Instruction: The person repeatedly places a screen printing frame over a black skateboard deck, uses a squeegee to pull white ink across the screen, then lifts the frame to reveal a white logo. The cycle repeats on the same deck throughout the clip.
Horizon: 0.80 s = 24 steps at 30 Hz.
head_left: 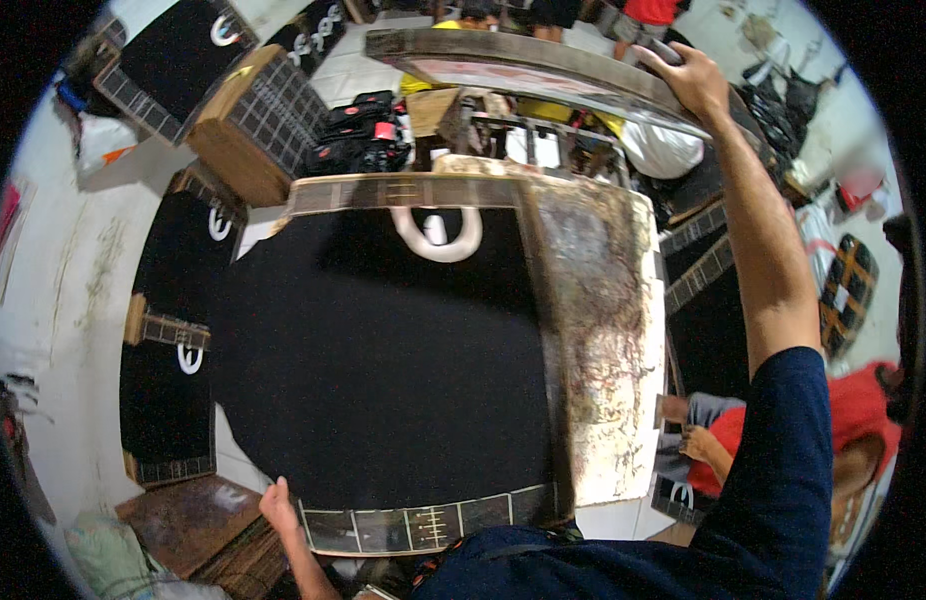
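Note:
My right hand [688, 80] is raised at the upper right, fingers wrapped round a long wooden frame [513, 55] tilted up at the far side of the work board. Below it lies black fabric [383, 370] with a white ring print [438, 250] near its far edge, between ruled strips along the top and bottom. A pale, stained board surface [608, 350] shows to its right. My left hand [281, 505] is closed at the fabric's lower-left corner, seemingly pinching its edge.
Black printed panels [168, 410] and an upright wooden frame [233, 105] stand at left. A co-worker in red [843, 420] works at lower right, hands near other panels. More people are beyond. Black bundles [358, 140], a white sack [663, 150] and wooden boards [183, 520] surround the work board.

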Motion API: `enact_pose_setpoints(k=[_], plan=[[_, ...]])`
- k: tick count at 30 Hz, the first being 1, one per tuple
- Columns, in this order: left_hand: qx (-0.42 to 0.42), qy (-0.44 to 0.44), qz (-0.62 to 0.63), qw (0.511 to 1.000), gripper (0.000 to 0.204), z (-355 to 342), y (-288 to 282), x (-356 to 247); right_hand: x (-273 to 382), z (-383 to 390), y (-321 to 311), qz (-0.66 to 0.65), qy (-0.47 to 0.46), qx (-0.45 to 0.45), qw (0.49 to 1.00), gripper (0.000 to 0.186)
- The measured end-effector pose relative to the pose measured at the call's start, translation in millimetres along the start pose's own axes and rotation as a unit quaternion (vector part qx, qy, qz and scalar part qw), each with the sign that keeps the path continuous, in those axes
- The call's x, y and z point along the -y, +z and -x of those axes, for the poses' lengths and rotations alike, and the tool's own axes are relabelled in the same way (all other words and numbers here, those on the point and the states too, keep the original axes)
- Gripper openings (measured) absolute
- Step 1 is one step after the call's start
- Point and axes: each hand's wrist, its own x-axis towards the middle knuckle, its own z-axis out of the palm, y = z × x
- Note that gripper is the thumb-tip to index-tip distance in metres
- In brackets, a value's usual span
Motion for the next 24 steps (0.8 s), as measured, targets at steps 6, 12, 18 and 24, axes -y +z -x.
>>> enact_pose_setpoints(k=[6, 12, 18, 24], plan=[[0.223, 0.024, -0.032, 0.974, 0.046, 11.4, 120.9, -34.6, 15.0, 17.1, -10.1, -0.052, 0.019, -0.031, 0.998, 0.066], [0.281, 0.092, -0.235, 0.926, 0.062, 66.2, 141.5, -50.0, 36.4, 20.5, -30.9, -0.081, 0.016, -0.024, 0.996, 0.066], [0.284, 0.081, -0.235, 0.926, 0.06, 74.4, 142.0, -53.5, 35.5, 7.9, -31.5, -0.081, 0.023, -0.036, 0.996, 0.068], [0.272, 0.098, -0.239, 0.927, 0.06, 67.0, 154.3, -65.7, 31.0, -8.5, -31.6, -0.068, 0.02, -0.027, 0.997, 0.073]])
